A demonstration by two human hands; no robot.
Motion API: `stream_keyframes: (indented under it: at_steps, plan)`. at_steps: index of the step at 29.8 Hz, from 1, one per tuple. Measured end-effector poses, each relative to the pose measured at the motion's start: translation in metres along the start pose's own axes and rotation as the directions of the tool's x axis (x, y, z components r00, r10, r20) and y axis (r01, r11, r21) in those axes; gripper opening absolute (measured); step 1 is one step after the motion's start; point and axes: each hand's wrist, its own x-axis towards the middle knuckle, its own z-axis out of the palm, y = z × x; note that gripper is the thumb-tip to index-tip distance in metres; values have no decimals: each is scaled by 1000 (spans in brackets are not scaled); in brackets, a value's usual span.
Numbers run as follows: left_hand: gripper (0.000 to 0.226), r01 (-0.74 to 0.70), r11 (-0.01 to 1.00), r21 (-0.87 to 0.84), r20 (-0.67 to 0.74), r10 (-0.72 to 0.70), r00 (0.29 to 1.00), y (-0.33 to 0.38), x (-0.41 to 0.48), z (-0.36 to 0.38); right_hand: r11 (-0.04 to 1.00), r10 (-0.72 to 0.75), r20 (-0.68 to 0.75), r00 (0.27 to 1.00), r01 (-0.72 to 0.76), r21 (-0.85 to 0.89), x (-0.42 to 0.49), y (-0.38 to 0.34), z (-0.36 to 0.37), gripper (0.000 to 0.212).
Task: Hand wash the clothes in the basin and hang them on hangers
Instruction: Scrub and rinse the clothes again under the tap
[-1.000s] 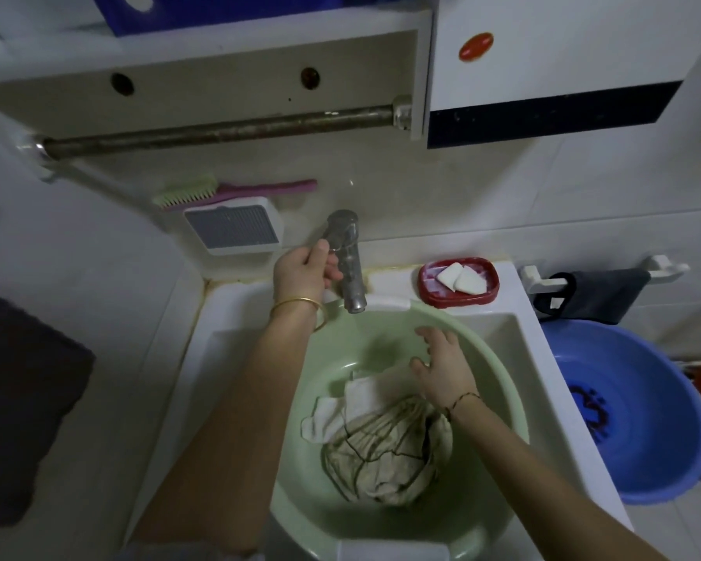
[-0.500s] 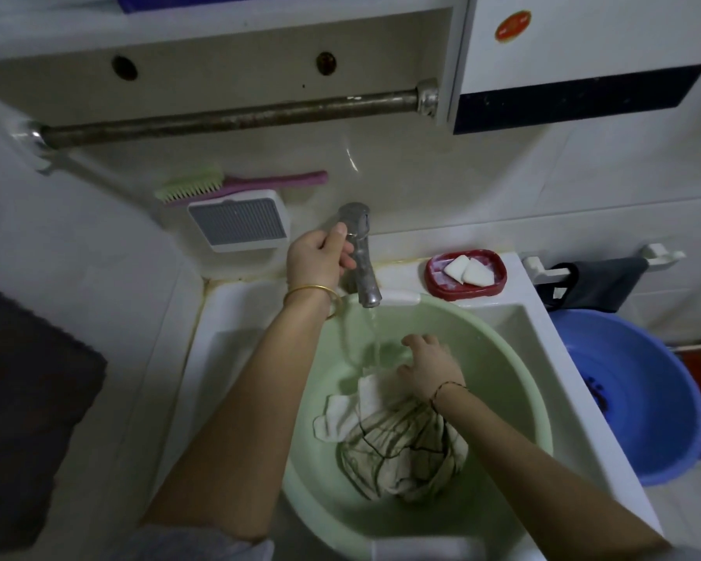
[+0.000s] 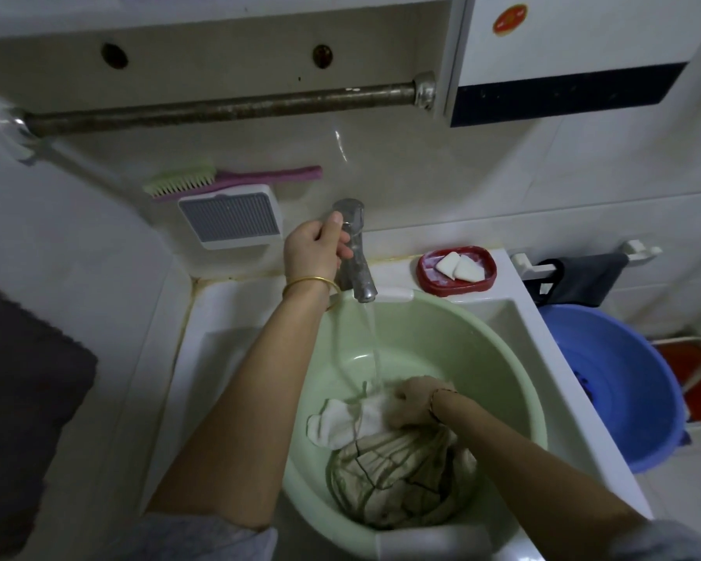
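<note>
Head view: the left hand [image 3: 312,253] has its fingers [image 3: 343,249] curled round the tap [image 3: 353,253], and water [image 3: 371,342] runs down into the green basin [image 3: 514,382] in the sink [image 3: 219,317]. The right hand [image 3: 415,404] lies on the clothes [image 3: 397,475] at the basin's bottom, fingers curled into a white cloth [image 3: 349,419] just under the stream.
</note>
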Motion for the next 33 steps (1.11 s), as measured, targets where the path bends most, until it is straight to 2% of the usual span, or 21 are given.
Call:
stream_keyframes:
  at_steps: [4, 6, 8, 9, 11, 13, 17, 19, 22, 26, 33]
  plan:
    - [33, 30, 998, -48, -41, -32, 999, -19, -19, -6, 993, -86, 80, 993, 91, -73, -11, 1, 5, 50]
    - [32, 48, 996, 79, -31, -46, 998, -46, -37, -10, 987, -103, 96, 990, 114, -113, -14, -1, 6, 56]
    - [30, 118, 947, 297, 136, -165, 977, -76, -61, -11, 979, -109, 107, 988, 125, -158, -17, -6, 6, 59]
    - [26, 107, 894, 436, 267, -242, 933, -89, -71, -11, 976, -114, 102, 988, 131, -174, -19, -8, 7, 56]
    - [18, -78, 707, 702, 473, -383, 793, -109, -91, -9, 981, -122, 78, 989, 132, -141, -23, -11, 8, 47]
    - [30, -237, 547, 803, 524, -457, 719, -117, -110, -5, 990, -120, 53, 991, 123, -63, -28, -10, 11, 48]
    - [36, -137, 576, 806, 503, -544, 671, -127, -124, -1, 994, -110, -4, 994, 110, -3, -34, -4, 18, 46]
    - [36, -163, 541, 825, 508, -584, 633, -131, -125, -3, 994, -91, -30, 995, 92, 50, -38, 1, 19, 46]
    - [35, -234, 489, 840, 516, -592, 619, -134, -127, -8, 990, -59, -69, 996, 68, 127, -39, 4, 22, 46]
    - [40, -314, 466, 828, 556, -600, 575, -131, -124, -13, 992, -19, -131, 991, 36, 123, -26, 3, 28, 46]
    - [36, -335, 465, 819, 568, -579, 585, -123, -129, -16, 1000, 20, -31, 999, -21, -2, -22, 2, 28, 50]
